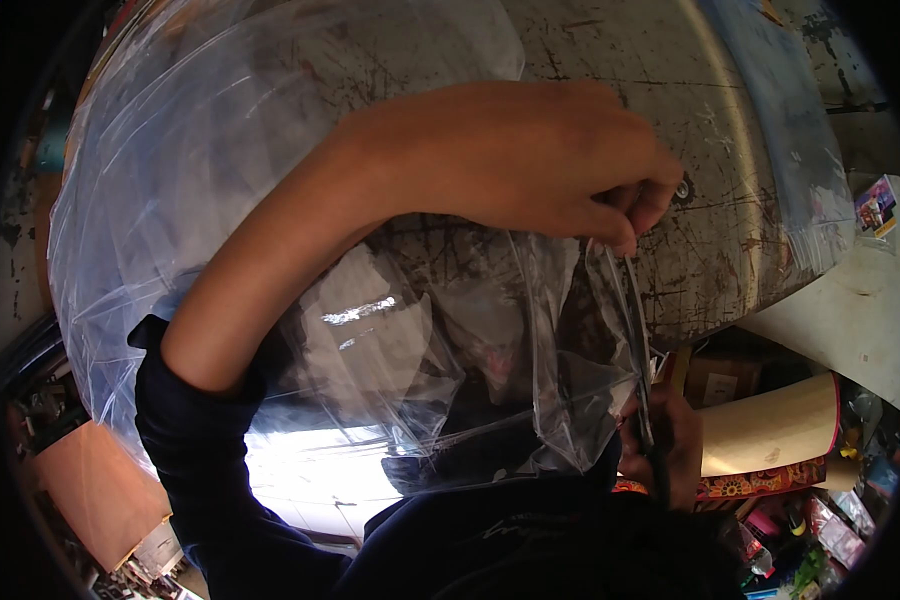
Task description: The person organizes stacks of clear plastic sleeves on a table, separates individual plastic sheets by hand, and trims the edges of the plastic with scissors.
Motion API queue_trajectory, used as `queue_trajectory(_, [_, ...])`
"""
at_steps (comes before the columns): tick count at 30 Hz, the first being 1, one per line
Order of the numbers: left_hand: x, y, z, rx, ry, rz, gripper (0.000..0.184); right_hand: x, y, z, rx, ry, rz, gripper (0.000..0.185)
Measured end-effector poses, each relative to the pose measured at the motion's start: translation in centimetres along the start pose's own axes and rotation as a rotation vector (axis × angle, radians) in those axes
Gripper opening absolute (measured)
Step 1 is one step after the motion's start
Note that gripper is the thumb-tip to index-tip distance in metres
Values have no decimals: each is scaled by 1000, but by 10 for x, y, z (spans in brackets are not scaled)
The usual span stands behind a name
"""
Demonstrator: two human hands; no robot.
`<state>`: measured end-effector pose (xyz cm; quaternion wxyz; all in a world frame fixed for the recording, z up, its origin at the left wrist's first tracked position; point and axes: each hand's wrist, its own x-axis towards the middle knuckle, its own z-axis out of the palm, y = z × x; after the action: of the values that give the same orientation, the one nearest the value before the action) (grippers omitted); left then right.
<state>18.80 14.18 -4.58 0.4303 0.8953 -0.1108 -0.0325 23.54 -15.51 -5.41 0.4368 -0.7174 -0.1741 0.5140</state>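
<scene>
My left hand [560,160] reaches across from the left, above the worn tabletop. Its thumb and fingertips are pinched on the edge of a clear plastic sheet [570,400], which hangs in folds below it. From the pinch a narrow dark-edged strip [638,340] runs down toward my body. Low on the right, in shadow, my right hand [675,440] is closed at the lower part of this plastic edge. The strip partly covers its fingers. More clear plastic [170,150] spreads over the left of the table and lies under my left forearm.
The scratched tabletop [690,100] has a rounded metal edge on the right, with a plastic sheet [790,130] over it. Beyond are a pale board [830,310], a rolled cream sheet [770,425] and colourful packets [835,530]. An orange-brown board [100,490] stands lower left.
</scene>
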Motion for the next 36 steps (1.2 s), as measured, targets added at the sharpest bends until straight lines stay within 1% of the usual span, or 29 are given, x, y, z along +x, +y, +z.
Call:
queue_trajectory(2, [0, 1, 0, -4, -3, -14, 18, 0, 2, -2, -72, -18, -17, 56])
queue_trajectory(3, [0, 1, 0, -8, -5, -28, 18, 1, 3, -2, -72, -18, -16, 56])
queue_trajectory(5, [0, 0, 1, -8, -4, -36, 18, 1, 4, -2, -1, -27, -39, 62])
queue_trajectory(9, [0, -2, 2, 9, 13, -19, 17, 0, 2, 1, -16, -6, -42, 69])
queue_trajectory(11, [0, -2, 2, 11, 15, -11, 17, -1, 0, 3, -19, 13, 38, 72])
queue_trajectory(15, [-1, -2, 2, -1, 25, -25, 17, -2, 5, 1, 4, -7, 32, 70])
queue_trajectory(16, [-2, -3, -1, 0, 26, -26, 17, -1, 6, 2, 23, 10, 2, 71])
queue_trajectory(18, [-6, -7, -8, 152, 105, 168, 14, 0, 8, 3, 43, 23, -29, 71])
queue_trajectory(20, [-5, -11, -10, 123, 97, 178, 14, 1, 10, 2, 137, -13, -32, 73])
queue_trajectory(24, [-5, -17, -9, 60, 106, 221, 14, 5, 6, 4, 152, -13, -31, 72])
queue_trajectory(26, [-6, -16, -9, 63, 107, 215, 14, 8, 5, 2, 106, -57, -58, 71])
queue_trajectory(33, [-5, -15, -11, 85, 94, 203, 14, 11, 2, 2, 50, -54, -43, 70])
queue_trajectory(36, [-5, -13, -11, 95, 85, 192, 14, 13, 3, 4, 58, -51, -79, 70])
